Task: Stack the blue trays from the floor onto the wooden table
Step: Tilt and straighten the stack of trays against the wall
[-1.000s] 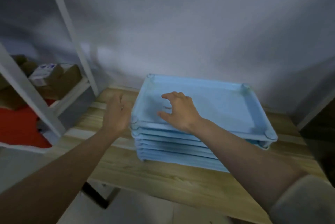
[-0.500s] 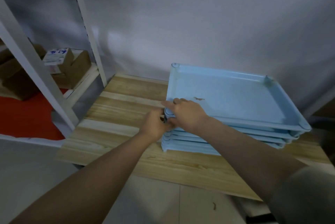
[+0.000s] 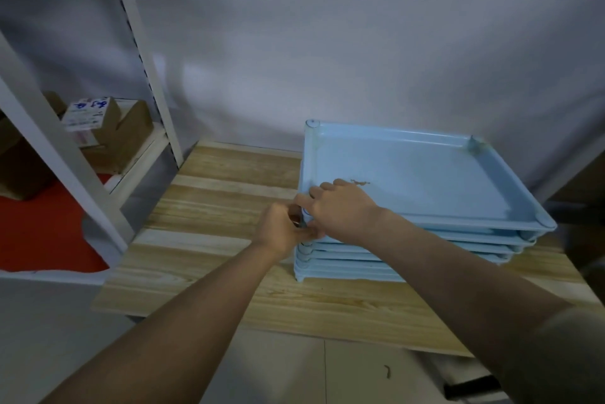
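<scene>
Both bare forearms reach forward and converge at 1 spot. The left hand sits low, knuckles up, fingers curled tight into a pinch. The right hand lies just above and beside it, palm down, fingers bent and spread forward, thumb tucked under against the left hand's fingertips. A pale sleeve edge shows on the right upper arm.

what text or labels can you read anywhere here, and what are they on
None can be read.
White label on the cardboard box on the shelf: blue handwritten marks and small print, too blurred to read.
Blue trays and wooden table: no text visible.
</scene>
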Demonstrator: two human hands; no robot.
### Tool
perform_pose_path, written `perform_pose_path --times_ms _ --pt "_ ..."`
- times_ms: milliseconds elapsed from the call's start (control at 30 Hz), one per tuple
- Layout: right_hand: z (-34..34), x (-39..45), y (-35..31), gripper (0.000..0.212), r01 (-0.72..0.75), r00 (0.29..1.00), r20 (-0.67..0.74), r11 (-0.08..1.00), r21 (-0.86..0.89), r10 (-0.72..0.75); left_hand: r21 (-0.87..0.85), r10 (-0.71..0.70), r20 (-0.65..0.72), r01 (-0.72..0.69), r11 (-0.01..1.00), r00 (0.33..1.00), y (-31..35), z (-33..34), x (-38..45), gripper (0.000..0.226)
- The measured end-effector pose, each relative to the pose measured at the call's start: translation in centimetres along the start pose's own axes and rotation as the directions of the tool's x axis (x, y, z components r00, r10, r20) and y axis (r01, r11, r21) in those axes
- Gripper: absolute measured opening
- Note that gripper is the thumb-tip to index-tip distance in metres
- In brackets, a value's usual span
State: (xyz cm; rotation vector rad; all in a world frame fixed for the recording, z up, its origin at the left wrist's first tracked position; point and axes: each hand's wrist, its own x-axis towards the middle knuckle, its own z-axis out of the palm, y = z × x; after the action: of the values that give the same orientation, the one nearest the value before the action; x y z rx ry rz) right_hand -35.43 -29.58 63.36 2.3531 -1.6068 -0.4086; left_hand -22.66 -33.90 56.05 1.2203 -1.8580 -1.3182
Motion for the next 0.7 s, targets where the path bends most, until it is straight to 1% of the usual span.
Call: perform_pose_path --times_ms 33,100,167,233,300,367,433,467,533,567,700 --pt "-0.2 0.1 -0.1 0.039 -0.007 1.0 0.014 1.0 -0.016 0.008 0.006 0.006 0.006 -0.006 1.0 1.0 -0.3 0.0 0.1 0.033" --pt "-0.9 0.5 -0.2 0.037 -0.053 0.995 0.089 0.998 0.018 0.051 0.001 0.026 -0.007 -0.026 1.0 1.0 -0.5 0.1 -0.1 0.026" --pt "-1.4 1.0 0.1 0.038 -0.087 0.983 0.17 0.993 0.075 0.074 -0.034 0.034 -0.025 -0.035 0.999 0.999 -0.5 0.3 -0.4 0.027" --pt "-1.6 1.3 0.2 0.038 -0.082 0.977 0.205 0.987 0.138 0.053 -0.064 0.029 -0.025 -0.03 0.997 0.999 -0.6 0.3 -0.5 0.027" --pt "-1.7 1.1 0.0 0.035 -0.055 0.975 0.222 0.979 0.195 0.011 -0.062 0.032 -0.02 -0.033 0.998 0.999 -0.7 0.2 -0.4 0.029" --pt "-2.5 1.0 0.7 0.03 -0.03 0.976 0.215 0.966 0.256 -0.027 -0.089 0.007 -0.013 -0.008 0.996 1.0 -0.6 0.2 -0.5 0.035" --pt "-4.3 1.4 2.8 0.028 -0.046 0.99 0.139 0.952 0.301 0.004 -0.098 -0.051 0.004 0.051 0.994 0.999 -0.1 0.1 -0.4 0.049" --pt "-5.5 1.4 3.9 0.028 -0.056 0.995 0.097 0.945 0.322 0.026 -0.077 -0.084 0.009 0.084 0.993 0.996 0.1 0.0 -0.3 0.055" --pt "-6.7 0.8 5.0 0.029 -0.065 0.998 0.032 0.937 0.343 0.058 -0.012 -0.117 0.025 0.117 0.993 0.993 0.5 -0.1 -0.2 0.06" --pt "-6.7 0.5 4.8 0.03 -0.057 0.998 0.025 0.942 0.33 0.052 0.005 -0.115 0.037 0.115 0.993 0.993 0.7 -0.2 -0.2 0.061" --pt "-5.4 -0.7 2.9 0.025 -0.027 0.997 0.079 0.959 0.282 0.005 0.055 -0.085 0.125 0.079 0.995 0.988 0.6 -0.8 -0.4 0.058"
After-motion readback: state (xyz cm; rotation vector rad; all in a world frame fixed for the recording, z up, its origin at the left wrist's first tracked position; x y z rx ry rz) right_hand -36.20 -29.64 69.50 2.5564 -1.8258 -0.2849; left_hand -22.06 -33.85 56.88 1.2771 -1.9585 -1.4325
